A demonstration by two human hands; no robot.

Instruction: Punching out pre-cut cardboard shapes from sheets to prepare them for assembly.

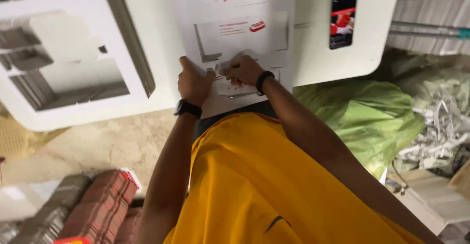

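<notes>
The white tabletop (pixel 342 63) spreads out beyond both my hands, and everything I handle lies flat on it so I can press against something firm; off past my left hand sits a white die-cut board (pixel 73 53) with rectangular openings, set well apart so it stays clear of my work; directly ahead of my knuckles lies the stack of flat printed carton sheets (pixel 235 33), white with red markings, squared toward me so the near edge falls under my fingers; beyond my right hand, up and to the outside, a smartphone (pixel 343 18) lies face up, near enough to glance at yet out of my reach; to the outside of my right forearm a green plastic bag (pixel 362 112) bulges below the tabletop edge, with paper trimmings (pixel 440 121) heaped past it. My left hand (pixel 194 83) is curled down on the near edge of the sheets, pinning them; my right hand (pixel 243 70), just beside it, is closed with fingers pinching a small folded flap (pixel 235 58) of the sheet, lifting it slightly.
</notes>
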